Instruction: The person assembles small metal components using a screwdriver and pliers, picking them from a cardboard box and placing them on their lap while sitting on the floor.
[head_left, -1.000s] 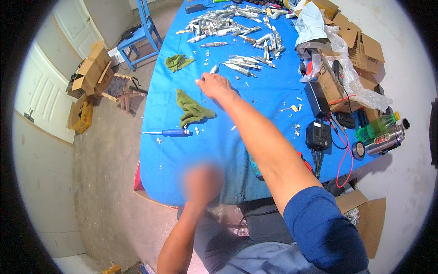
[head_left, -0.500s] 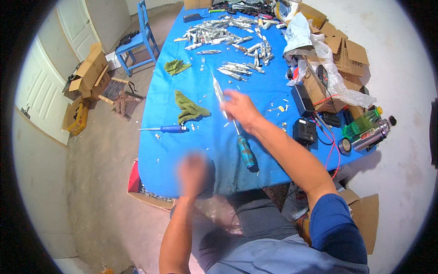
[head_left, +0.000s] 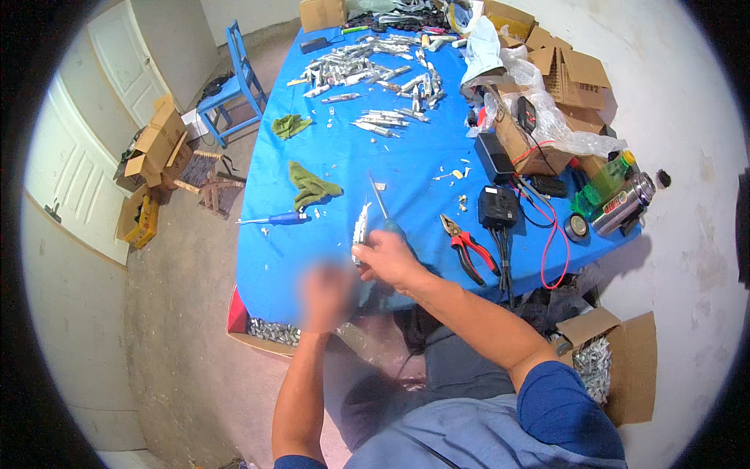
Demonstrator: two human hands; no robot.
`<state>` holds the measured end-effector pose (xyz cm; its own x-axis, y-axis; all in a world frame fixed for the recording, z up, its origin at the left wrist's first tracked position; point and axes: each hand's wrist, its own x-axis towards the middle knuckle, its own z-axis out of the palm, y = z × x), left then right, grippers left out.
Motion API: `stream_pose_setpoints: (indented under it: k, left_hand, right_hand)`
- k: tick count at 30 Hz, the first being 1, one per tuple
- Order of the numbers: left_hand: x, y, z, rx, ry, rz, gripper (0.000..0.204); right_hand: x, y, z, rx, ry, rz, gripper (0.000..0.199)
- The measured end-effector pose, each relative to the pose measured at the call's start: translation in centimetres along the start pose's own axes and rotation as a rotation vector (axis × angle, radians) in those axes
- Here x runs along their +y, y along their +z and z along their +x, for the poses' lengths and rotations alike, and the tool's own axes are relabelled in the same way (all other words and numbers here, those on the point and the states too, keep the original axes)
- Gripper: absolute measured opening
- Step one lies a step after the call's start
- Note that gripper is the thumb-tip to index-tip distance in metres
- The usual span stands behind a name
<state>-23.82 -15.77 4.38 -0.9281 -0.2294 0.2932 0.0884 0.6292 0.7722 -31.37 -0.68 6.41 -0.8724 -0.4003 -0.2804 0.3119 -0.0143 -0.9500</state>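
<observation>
My right hand is closed around a slim silvery-white tube with a narrow tip, held upright near the table's front edge. My left hand is close beside it, but a blur covers its fingers. Partly behind the right hand lies a screwdriver with a long shaft and teal handle. To the left, a blue-handled screwdriver rests below a crumpled green cloth. Red-handled pliers lie open to the right. Farther back are a small group of similar tubes and a large heap of them.
The blue-covered table carries black power adapters with cables, a metal flask and a green bottle at right. Cardboard boxes line the wall. An open box of metal pieces stands below the front left edge.
My right hand has drawn the tube nearer to me, beside the left hand. The pliers, hidden by my forearm before, now show. The whole view has shifted slightly.
</observation>
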Motion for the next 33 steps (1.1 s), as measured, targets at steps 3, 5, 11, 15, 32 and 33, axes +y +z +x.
stream_pose_setpoints:
  k: [3, 5, 11, 15, 32, 33]
  left_hand:
    - [3.1, -0.4, -0.5, -0.102, -0.052, 0.07, 0.032]
    - [2.8, -0.3, -1.4, -0.073, -0.045, 0.091, 0.031]
    - [0.8, 1.7, -3.9, 0.111, 0.119, 0.174, 0.019]
    - [0.1, 2.3, -4.9, 0.178, 0.124, 0.195, 0.019]
    - [0.3, 1.9, -6.4, 0.12, 0.065, 0.063, 0.022]
    - [0.3, 1.9, -6.4, 0.126, 0.077, 0.071, 0.022]
  right_hand:
    - [0.8, 0.1, 0.2, 0.038, -0.007, 0.092, 0.021]
    - [0.9, 0.2, 0.2, 0.02, 0.046, 0.156, 0.021]
    - [2.7, -0.4, 0.5, -0.138, 0.106, 0.212, 0.019]
    - [2.3, -0.8, 0.1, -0.224, 0.121, 0.173, 0.018]
    - [1.2, -1.5, -1.5, -0.264, 0.072, -0.136, 0.026]
    - [1.5, -1.6, -1.4, -0.261, 0.068, -0.142, 0.025]
